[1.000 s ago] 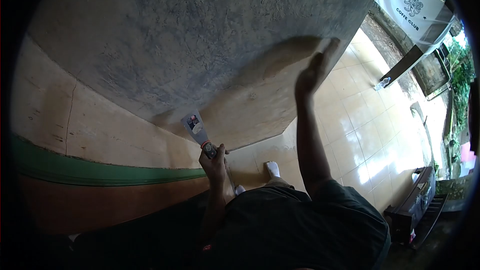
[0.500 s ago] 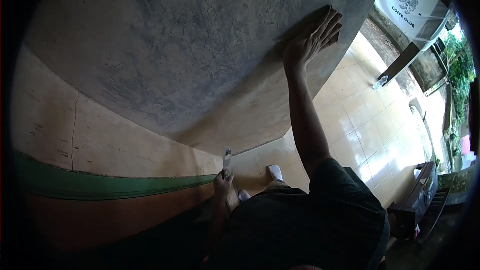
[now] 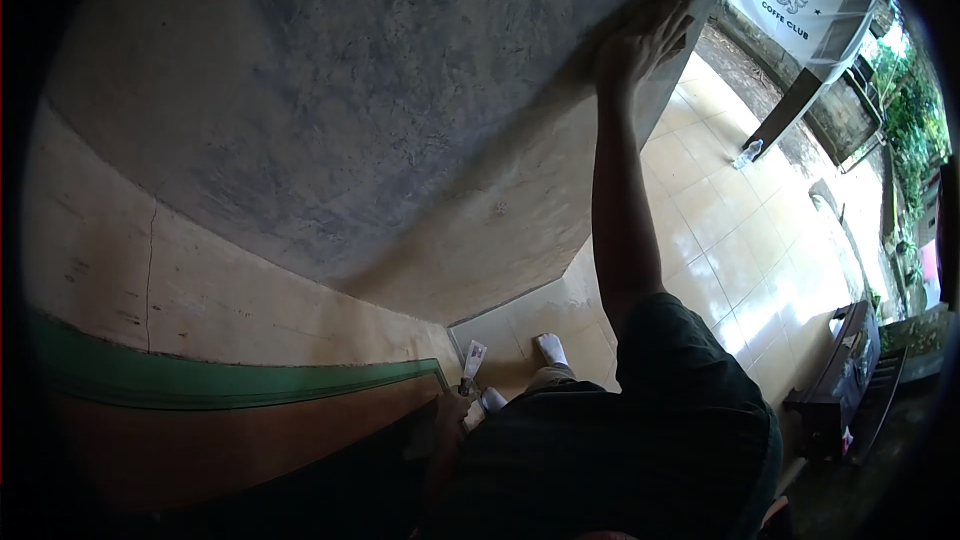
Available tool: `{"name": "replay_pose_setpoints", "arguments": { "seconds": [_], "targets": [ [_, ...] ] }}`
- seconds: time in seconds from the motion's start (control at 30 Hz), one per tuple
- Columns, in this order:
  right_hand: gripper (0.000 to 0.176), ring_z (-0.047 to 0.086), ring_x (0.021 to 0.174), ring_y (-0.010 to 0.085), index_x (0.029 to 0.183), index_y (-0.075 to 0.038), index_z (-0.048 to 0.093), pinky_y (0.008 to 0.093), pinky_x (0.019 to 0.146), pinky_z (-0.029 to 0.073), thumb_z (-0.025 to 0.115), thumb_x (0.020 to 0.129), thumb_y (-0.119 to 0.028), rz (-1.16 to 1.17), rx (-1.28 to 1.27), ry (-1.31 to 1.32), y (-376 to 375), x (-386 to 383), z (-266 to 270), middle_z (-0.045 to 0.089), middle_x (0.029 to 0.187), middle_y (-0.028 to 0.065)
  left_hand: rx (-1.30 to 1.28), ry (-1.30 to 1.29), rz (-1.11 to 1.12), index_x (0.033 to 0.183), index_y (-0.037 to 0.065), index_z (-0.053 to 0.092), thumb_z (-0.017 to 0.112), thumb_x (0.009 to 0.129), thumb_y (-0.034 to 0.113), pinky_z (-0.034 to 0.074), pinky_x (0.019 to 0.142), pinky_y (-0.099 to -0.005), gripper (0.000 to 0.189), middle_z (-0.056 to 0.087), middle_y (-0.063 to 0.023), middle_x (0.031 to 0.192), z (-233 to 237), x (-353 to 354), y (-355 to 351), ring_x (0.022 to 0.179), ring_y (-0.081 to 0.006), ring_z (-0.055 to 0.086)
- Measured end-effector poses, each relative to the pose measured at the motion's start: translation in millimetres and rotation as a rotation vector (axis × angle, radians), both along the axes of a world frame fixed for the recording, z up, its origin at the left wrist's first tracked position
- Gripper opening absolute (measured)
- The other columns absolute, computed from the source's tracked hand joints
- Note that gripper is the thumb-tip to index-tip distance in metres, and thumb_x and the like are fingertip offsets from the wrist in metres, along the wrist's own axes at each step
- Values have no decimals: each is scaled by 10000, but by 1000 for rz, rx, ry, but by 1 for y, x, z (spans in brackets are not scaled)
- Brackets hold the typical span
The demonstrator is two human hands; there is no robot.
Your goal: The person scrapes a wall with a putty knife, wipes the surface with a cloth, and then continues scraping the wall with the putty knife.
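Note:
On the grey, mottled wall (image 3: 400, 90), my right hand (image 3: 640, 45) lies near its right edge, fingers stretched out and the arm reaching up. A small dark, angular edge shows beside the fingers; I cannot make out what it is. Low in the view, my left hand (image 3: 455, 405) is closed around a scraper-like tool (image 3: 474, 355) with a pale flat blade pointing up. That hand is beside the end of the green trim (image 3: 250, 387), and its fingers are partly in shadow.
My foot (image 3: 550, 347) is on the tiled floor (image 3: 700, 230). A plastic bottle (image 3: 747, 154) stands by a dark post (image 3: 785, 112), beneath a white banner (image 3: 795, 0). Dark wooden furniture (image 3: 840, 380) is at the lower right. A cracked beige wall strip (image 3: 210, 280) runs along the left.
My right hand has moved up and right along the wall. My left hand and its tool have moved lower, with the blade now tilted to the right. The view has shifted slightly.

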State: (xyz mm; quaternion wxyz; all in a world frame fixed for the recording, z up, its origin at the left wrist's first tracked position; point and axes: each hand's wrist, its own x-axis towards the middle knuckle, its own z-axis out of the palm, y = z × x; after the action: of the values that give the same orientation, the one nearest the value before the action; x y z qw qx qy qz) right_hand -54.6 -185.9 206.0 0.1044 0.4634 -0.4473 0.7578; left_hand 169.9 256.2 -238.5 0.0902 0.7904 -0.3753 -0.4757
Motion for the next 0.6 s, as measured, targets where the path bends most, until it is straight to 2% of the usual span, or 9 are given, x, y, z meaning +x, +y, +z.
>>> {"name": "replay_pose_setpoints", "arguments": {
  "seconds": [0.1, 0.13, 0.2, 0.27, 0.33, 0.37, 0.5, 0.57, 0.6],
  "targets": [
    [514, 28, 1398, 337, 1444, -125, 208, 491, 1122, -16, 275, 936, -165, 57, 219, 12, 44, 35, -18, 113, 1511, 146, 129, 52, -8, 800, -11, 620, 729, 741, 391, 457, 485, -344, 421, 603, -124, 626, -6, -13, 6, 528, -206, 592],
    [472, 38, 1403, 290, 1436, -121, 235, 463, 1131, -29, 223, 980, -243, 45, 131, 147, 49, 65, -62, 128, 1515, 92, 126, 47, -23, 800, -11, 620, 729, 741, 391, 457, 485, -344, 421, 603, -124, 626, -9, -12, 1, 528, -206, 592],
    [532, 24, 1368, 458, 1361, -149, 408, 587, 1081, -39, 471, 833, -118, 264, 293, 502, 103, 127, -173, 159, 1491, 194, 144, 47, -70, 796, -10, 618, 729, 740, 396, 456, 480, -342, 424, 599, -119, 621, -14, -10, 5, 522, -203, 588],
    [669, 35, 1367, 459, 1373, -223, 392, 639, 1042, -70, 542, 736, -87, 410, 334, 554, 116, 119, -248, 192, 1483, 177, 170, 39, -116, 791, -9, 616, 729, 739, 401, 454, 475, -341, 428, 596, -114, 615, -21, -9, 18, 516, -199, 584],
    [649, 2, 1380, 427, 1386, -139, 362, 630, 1047, -85, 488, 755, -54, 344, 521, 432, 94, 76, -216, 146, 1493, 195, 174, 26, -130, 786, -7, 615, 729, 737, 406, 452, 470, -339, 432, 592, -110, 610, -18, -12, -15, 509, -195, 579],
    [613, -22, 1383, 413, 1400, -100, 320, 581, 1077, -76, 427, 799, -50, 199, 378, 290, 59, 54, -208, 118, 1499, 198, 184, 30, -128, 784, -7, 614, 729, 737, 409, 451, 467, -338, 434, 590, -107, 607, -19, -9, -12, 506, -194, 577],
    [554, 44, 1403, 289, 1453, -83, 134, 455, 1124, -26, 132, 976, -365, 21, 305, -138, 3, -25, -91, 111, 1520, 101, 194, 71, -76, 775, -4, 610, 729, 734, 419, 448, 457, -335, 441, 583, -98, 596, -39, 4, 21, 494, -186, 569],
    [556, 50, 1404, 282, 1452, -90, 150, 450, 1126, -13, 130, 975, -374, 86, 151, -375, -5, 8, -86, 121, 1515, 121, 199, 95, -49, 770, -3, 609, 730, 733, 424, 446, 452, -333, 445, 580, -93, 590, -47, 6, 24, 488, -183, 564],
    [550, 45, 1404, 294, 1452, -100, 168, 460, 1124, -9, 153, 972, -368, 71, 191, -196, 14, 29, -92, 117, 1515, 130, 202, 101, -43, 768, -2, 608, 730, 733, 427, 445, 449, -333, 447, 578, -91, 588, -49, 8, 25, 485, -181, 562]
  ]
}}
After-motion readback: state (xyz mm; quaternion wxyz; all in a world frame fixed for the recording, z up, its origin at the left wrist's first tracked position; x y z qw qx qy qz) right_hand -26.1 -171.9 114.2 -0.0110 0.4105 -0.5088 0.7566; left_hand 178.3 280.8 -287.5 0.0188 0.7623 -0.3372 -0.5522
